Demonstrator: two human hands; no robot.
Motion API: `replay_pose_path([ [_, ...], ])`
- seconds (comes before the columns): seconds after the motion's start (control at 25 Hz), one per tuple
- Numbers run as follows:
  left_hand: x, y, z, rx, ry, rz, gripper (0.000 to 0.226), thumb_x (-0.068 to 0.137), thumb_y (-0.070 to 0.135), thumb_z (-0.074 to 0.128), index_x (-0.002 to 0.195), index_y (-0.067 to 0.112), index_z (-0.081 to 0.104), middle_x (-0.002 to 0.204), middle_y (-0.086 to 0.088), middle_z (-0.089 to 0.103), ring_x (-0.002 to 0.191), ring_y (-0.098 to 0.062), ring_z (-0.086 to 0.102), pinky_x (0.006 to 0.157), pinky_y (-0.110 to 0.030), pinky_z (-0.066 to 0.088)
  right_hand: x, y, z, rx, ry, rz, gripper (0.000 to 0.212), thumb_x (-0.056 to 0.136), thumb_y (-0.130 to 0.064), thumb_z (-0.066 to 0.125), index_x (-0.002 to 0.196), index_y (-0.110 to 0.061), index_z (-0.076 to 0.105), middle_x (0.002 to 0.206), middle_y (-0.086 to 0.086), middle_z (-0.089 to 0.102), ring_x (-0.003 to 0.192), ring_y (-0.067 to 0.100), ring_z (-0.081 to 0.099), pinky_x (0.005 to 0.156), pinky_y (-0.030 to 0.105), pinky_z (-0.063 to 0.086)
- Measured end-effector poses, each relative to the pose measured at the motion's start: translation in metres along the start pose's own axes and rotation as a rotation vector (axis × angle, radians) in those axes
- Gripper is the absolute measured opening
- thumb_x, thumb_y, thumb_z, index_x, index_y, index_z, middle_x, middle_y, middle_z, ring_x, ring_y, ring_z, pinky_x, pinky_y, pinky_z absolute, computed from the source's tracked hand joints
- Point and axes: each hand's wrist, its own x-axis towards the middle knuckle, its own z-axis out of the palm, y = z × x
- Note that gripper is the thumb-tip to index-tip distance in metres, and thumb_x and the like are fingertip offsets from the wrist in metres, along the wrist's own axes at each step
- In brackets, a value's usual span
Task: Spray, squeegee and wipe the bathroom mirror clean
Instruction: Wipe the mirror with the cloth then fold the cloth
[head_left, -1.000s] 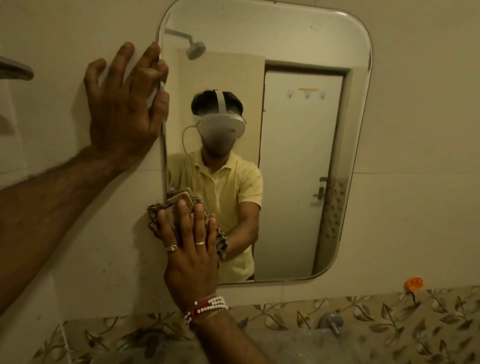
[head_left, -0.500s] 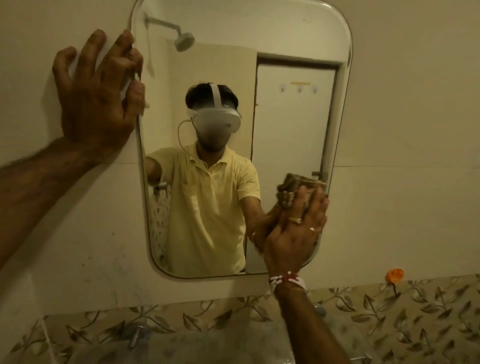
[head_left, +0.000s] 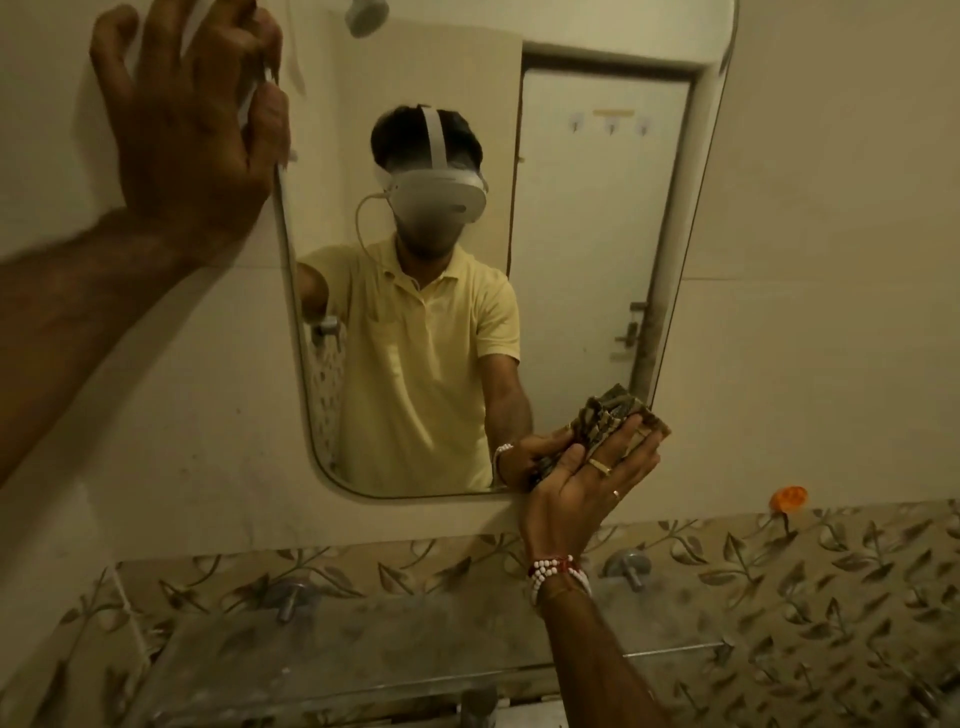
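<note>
Mirror (head_left: 571, 260): on the wall, centre | cloth (head_left: 623, 415): bunched at the mirror's 5 o'clock corner | right hand (head_left: 587, 493): fingers flat, pressing cloth to glass | left hand (head_left: 192, 130): fingers spread, braced at the mirror's 10 o'clock edge | glass shelf (head_left: 363, 649): 6 o'clock, below.

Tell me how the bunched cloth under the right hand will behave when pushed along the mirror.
Probably floppy: the cloth is crumpled in folds under the right hand. Likely light, since that flat hand alone pins it to the mirror. It may bunch further rather than slide flat.
</note>
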Motion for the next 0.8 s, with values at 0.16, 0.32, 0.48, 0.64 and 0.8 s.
replay_pose_path([
  [0.16,-0.003,0.007,-0.009,-0.003,0.109,-0.030,0.029,0.109,0.049,0.040,0.132,0.034,0.048,0.148,-0.004,0.053,0.139,-0.012,0.027,0.115,-0.042,0.034,-0.029,-0.009,0.008,0.019,-0.062,0.020,0.070,0.100,-0.037,0.033,0.161,-0.020,0.003,0.170,0.013,-0.007,0.156,0.036,-0.007,0.125,0.053,0.002],
  [0.32,0.001,0.021,-0.024,-0.007,0.037,-0.030,0.032,0.109,0.046,0.039,0.130,0.025,0.051,0.147,-0.011,0.057,0.139,-0.015,0.029,0.116,-0.050,0.035,-0.074,-0.031,0.026,-0.034,-0.161,-0.105,0.077,0.100,-0.036,0.037,0.160,-0.026,-0.011,0.168,0.014,-0.014,0.156,0.036,-0.012,0.124,0.059,0.000],
  [0.48,0.000,0.028,-0.030,0.002,0.014,-0.051,0.041,0.109,0.044,0.040,0.133,0.017,0.061,0.155,-0.008,0.053,0.145,-0.027,0.039,0.119,-0.053,0.033,-0.122,-0.058,0.050,-0.097,-0.296,-0.292,0.077,0.102,-0.042,0.034,0.160,-0.023,-0.013,0.167,0.019,-0.014,0.154,0.043,-0.012,0.123,0.062,0.000],
  [0.64,0.003,0.027,-0.030,0.014,-0.067,-0.044,0.044,0.110,0.044,0.036,0.137,0.018,0.060,0.162,-0.001,0.045,0.153,-0.025,0.035,0.124,-0.051,0.024,-0.152,-0.074,0.071,-0.191,-0.357,-0.569,0.077,0.101,-0.039,0.043,0.162,-0.022,0.000,0.168,0.021,-0.008,0.154,0.046,-0.005,0.122,0.064,0.005],
  [0.8,0.006,0.023,-0.029,0.025,-0.086,-0.027,0.045,0.110,0.043,0.033,0.140,0.019,0.057,0.166,0.003,0.039,0.155,-0.026,0.032,0.125,-0.053,0.021,-0.151,-0.071,0.077,-0.250,-0.304,-0.646,0.086,0.094,-0.026,0.060,0.162,-0.025,0.008,0.170,0.017,-0.001,0.155,0.044,0.001,0.122,0.063,0.008],
])
